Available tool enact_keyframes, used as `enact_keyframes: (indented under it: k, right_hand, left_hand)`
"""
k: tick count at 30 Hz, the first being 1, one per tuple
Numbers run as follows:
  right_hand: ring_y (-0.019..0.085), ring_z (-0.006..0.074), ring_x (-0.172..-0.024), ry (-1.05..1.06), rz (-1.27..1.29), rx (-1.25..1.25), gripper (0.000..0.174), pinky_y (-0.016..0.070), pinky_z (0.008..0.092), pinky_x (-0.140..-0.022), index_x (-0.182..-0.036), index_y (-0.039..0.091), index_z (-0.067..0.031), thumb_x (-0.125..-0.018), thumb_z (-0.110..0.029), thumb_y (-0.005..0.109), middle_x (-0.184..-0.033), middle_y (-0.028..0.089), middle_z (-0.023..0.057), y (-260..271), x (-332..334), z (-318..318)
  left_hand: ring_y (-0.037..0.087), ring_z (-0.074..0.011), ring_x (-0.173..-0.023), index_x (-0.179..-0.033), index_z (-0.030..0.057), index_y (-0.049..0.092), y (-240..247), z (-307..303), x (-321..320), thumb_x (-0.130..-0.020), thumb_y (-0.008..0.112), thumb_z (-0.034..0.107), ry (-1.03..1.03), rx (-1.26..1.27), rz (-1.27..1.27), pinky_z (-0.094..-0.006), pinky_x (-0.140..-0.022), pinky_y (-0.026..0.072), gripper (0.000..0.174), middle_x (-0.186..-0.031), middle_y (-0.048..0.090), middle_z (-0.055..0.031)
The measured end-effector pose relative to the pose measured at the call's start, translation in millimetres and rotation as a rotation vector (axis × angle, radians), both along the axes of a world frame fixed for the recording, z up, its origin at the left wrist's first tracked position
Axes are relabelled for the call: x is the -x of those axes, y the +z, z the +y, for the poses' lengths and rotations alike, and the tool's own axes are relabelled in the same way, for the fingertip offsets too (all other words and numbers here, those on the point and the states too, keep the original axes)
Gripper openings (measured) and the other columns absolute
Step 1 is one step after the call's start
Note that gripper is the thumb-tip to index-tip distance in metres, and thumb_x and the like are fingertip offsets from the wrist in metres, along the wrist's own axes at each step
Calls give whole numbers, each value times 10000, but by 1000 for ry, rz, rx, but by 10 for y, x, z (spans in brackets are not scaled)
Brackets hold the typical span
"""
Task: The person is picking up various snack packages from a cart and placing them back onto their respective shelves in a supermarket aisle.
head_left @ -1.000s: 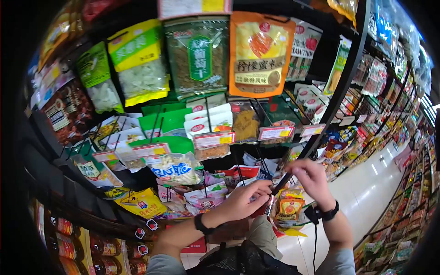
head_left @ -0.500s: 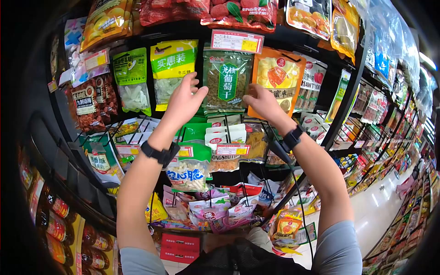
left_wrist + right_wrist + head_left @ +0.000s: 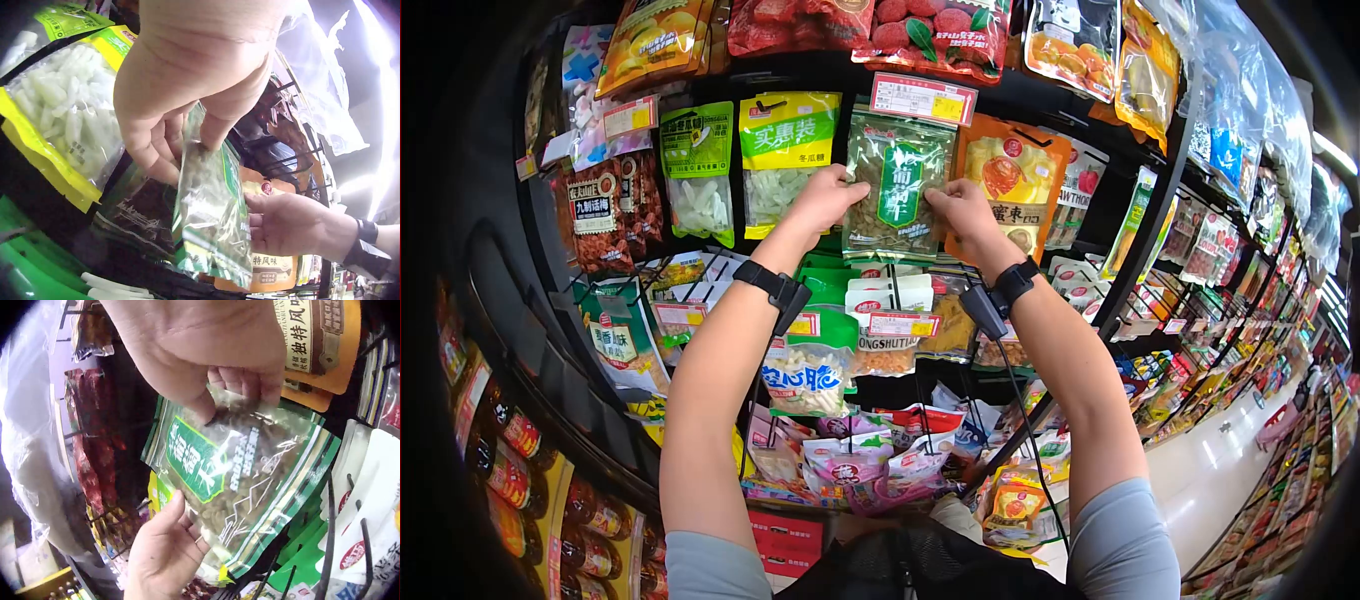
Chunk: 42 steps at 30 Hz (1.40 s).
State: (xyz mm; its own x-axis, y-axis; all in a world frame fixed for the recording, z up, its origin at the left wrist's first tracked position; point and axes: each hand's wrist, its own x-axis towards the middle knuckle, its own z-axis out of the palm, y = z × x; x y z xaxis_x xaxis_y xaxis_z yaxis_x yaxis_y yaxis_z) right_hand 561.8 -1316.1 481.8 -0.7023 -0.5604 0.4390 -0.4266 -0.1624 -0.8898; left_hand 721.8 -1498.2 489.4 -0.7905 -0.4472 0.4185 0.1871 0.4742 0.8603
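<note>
A clear-and-green bag of raisins (image 3: pixel 898 205) hangs in the middle of the rack, below a price tag. My left hand (image 3: pixel 824 203) pinches its left edge, thumb on the front and fingers curled behind. On the opposite edge, my right hand (image 3: pixel 970 213) pinches the bag the same way. The left wrist view shows the raisin bag (image 3: pixel 212 212) tilted forward, with another dark bag (image 3: pixel 147 209) behind it. In the right wrist view its green label (image 3: pixel 195 461) faces out between both hands.
Left of the raisins hangs a yellow-green bag of white candied strips (image 3: pixel 785 165); to the right, an orange pouch (image 3: pixel 1012 175). Red fruit bags (image 3: pixel 935 35) hang above. Lower hooks carry a puffed-snack bag (image 3: pixel 808 375). An aisle floor (image 3: pixel 1200 480) runs at right.
Both hands have risen from low in front of the body to the raisin bag. Half a second ago they were apart from its sides; now they grip its edges. The view has shifted too.
</note>
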Motion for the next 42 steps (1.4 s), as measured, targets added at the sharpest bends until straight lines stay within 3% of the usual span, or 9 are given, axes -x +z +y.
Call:
enact_keyframes:
  k: [7, 10, 14, 18, 24, 30, 32, 35, 42]
  right_hand:
    - [586, 109, -697, 289, -225, 280, 182, 479, 256, -589, -976, 505, -81, -937, -123, 678, -852, 620, 29, -28, -365, 298]
    - [608, 107, -729, 313, -200, 311, 182, 505, 249, -644, -992, 503, -67, -934, -85, 674, -845, 643, 34, -36, -457, 482]
    - [642, 111, -735, 281, -165, 377, 193, 512, 251, -655, -999, 493, -50, -931, -71, 673, -852, 683, 69, -9, -780, 716]
    - [648, 110, -716, 280, -161, 340, 189, 515, 247, -641, -997, 498, -49, -929, -66, 673, -829, 684, 61, 37, -905, 924]
    - [692, 152, -782, 292, -203, 298, 207, 559, 271, -675, -1048, 522, -11, -922, -61, 679, -913, 707, 117, -110, -1115, 1398]
    - [692, 133, -860, 166, -249, 178, 253, 558, 261, -768, -1110, 523, -9, -919, -55, 683, -984, 716, 102, -846, -1162, 2231]
    - [659, 102, -960, 193, -277, 160, 256, 528, 252, -823, -1153, 503, -15, -941, -31, 647, -1092, 696, 80, -1158, -1129, 2599]
    - [636, 109, -1035, 66, -351, 77, 320, 516, 270, -894, -1237, 486, -3, -949, -10, 625, -1137, 679, 79, -1646, -1006, 3110]
    - [617, 93, -1042, -237, -480, -251, 312, 491, 260, -922, -1249, 560, -1, -942, 35, 601, -1143, 678, 39, -3414, -496, 4225]
  left_hand:
    - [630, -138, -1026, -1274, -24, 551, -63, 235, -231, -949, 638, 141, -279, -91, 264, -278, -914, 474, 374, -1145, 678, -85]
    - [631, -98, -938, -1154, -5, 579, -130, 385, -352, -949, 638, 129, -322, -175, 311, -267, -799, 492, 252, -1040, 687, -64]
    - [619, -131, -1046, -1262, 5, 561, -263, 668, -523, -961, 616, 115, -380, -245, 392, -296, -933, 472, 325, -1171, 663, -70]
    - [610, -108, -1007, -1199, 16, 563, -300, 1001, -654, -959, 609, 103, -428, -368, 537, -277, -903, 469, 260, -1129, 660, -53]
    - [605, -159, -1092, -1338, -2, 481, -536, 1555, -888, -957, 545, 42, -449, -551, 570, -321, -965, 467, 389, -1227, 620, -94]
    - [495, -232, -1282, -1457, -55, 354, -1388, 2084, -807, -930, 598, 98, -447, -422, 401, -380, -1095, 367, 601, -1413, 497, -146]
    - [479, -225, -1283, -1456, -57, 348, -1740, 2173, -768, -925, 610, 118, -632, -296, 204, -390, -1100, 353, 618, -1414, 495, -139]
    - [601, -176, -1089, -1294, -54, 491, -2217, 2614, -467, -947, 601, 24, -737, -370, 145, -329, -968, 453, 373, -1187, 625, -114]
    - [689, -206, -839, -1116, -38, 615, -4054, 3482, 486, -919, 671, 91, -747, -341, -174, -348, -720, 524, 242, -931, 707, -152]
